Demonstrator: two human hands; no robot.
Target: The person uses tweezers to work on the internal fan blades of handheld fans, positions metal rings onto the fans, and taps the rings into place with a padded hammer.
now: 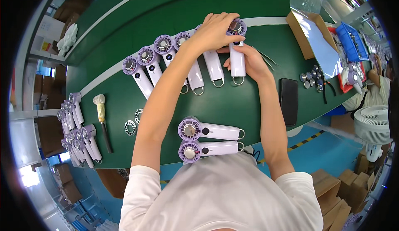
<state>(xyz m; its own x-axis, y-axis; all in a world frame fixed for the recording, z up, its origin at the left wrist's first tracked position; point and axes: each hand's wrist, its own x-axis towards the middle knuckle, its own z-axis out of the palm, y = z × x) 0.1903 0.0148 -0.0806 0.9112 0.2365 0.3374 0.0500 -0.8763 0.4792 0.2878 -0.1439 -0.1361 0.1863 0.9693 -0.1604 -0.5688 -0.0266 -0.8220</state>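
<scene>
At the far right end of a row of lilac handheld fans stands the handheld fan (pixel 237 62) that both my hands hold. My left hand (pixel 214 31) reaches over its round head, fingers curled at the rim and thumb just below. Around the white handle, my right hand (pixel 251 60) is closed from the right side. Several similar fans (pixel 163 44) lie to the left, heads away from me; my left hand and forearm partly cover some. Nearer to me, two fans (pixel 220 132) lie sideways with their heads to the left.
Tweezers (pixel 266 58), a black phone-like slab (pixel 289 102) and small round metal parts (pixel 311 78) are on the right. Beyond are a cardboard box (pixel 303 35) and blue bin (pixel 351 42). On the left lie a brush (pixel 101 110), loose rings (pixel 130 127) and grouped fans (pixel 79 143).
</scene>
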